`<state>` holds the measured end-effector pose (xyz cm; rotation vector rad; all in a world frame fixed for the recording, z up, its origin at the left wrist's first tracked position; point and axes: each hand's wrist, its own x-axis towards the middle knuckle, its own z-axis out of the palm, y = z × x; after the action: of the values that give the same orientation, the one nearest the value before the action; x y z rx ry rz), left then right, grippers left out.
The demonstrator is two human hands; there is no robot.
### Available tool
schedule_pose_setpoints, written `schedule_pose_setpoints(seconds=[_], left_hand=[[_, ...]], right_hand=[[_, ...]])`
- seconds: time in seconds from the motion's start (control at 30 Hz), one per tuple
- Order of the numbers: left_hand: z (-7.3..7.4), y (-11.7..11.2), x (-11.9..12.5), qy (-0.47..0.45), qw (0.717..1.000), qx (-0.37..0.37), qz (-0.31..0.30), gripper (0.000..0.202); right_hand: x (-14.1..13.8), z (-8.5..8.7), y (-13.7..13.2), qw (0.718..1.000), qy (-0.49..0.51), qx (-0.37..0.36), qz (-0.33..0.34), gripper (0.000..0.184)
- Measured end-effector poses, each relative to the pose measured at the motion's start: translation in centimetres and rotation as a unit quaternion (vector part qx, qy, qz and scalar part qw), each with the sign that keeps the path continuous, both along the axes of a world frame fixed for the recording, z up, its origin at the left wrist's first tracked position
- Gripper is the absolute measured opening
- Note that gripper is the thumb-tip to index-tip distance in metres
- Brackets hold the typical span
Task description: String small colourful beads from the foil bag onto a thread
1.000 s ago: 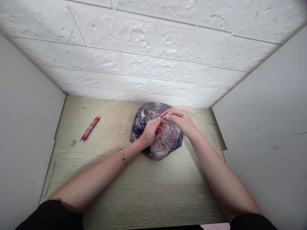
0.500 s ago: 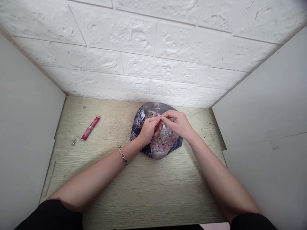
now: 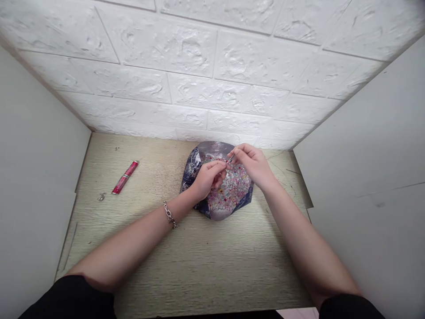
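Note:
An opened bag [image 3: 214, 147] with a silvery lining and dark blue patterned sides lies spread on the table, holding many small pink, white, red and clear beads [image 3: 226, 197]. Over it, my left hand [image 3: 208, 178] is closed, thumb and forefinger pinching what looks like a tiny bead at their tips. My right hand [image 3: 253, 165] is closed in a pinch on a thin, shiny needle [image 3: 231, 158], which slants down to the left fingertips. Whether the needle passes through the bead is too small to tell.
Left of the bag lies a red wrapped stick [image 3: 125, 177]. Small shiny bits [image 3: 102, 196] lie beside it. Fine thread [image 3: 288, 180] curls on the table at right. A white brick-pattern wall [image 3: 206, 93] stands behind, with white panels on both sides.
My right hand has moved up and right, away from the left fingertips, and the needle now shows between them. My left hand has barely moved.

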<state>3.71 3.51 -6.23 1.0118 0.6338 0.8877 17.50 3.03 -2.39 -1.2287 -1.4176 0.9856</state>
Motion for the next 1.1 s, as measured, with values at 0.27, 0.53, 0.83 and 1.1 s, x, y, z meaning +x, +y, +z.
schedule_pose_setpoints(seconds=[0.27,0.53,0.83,1.1], left_hand=[[0.1,0.1,-0.1,-0.003,0.999,-0.033,-0.024,0.012],[0.1,0.1,-0.1,0.026,0.999,-0.028,-0.034,0.016],[-0.2,0.2,-0.2,0.008,0.998,-0.033,-0.047,0.019],[-0.4,0.3,-0.1,0.007,0.999,-0.026,-0.04,0.021]], right_hand=[[2.0,3.0,-0.4,0.977,0.205,-0.039,-0.048,0.023],[1.5,3.8,-1.7,0.973,-0.23,-0.017,0.007,0.022],[0.8,4.0,-2.5,0.889,-0.449,-0.016,0.089,0.018],[1.0,4.0,-2.5,0.897,-0.436,0.011,0.071,0.016]])
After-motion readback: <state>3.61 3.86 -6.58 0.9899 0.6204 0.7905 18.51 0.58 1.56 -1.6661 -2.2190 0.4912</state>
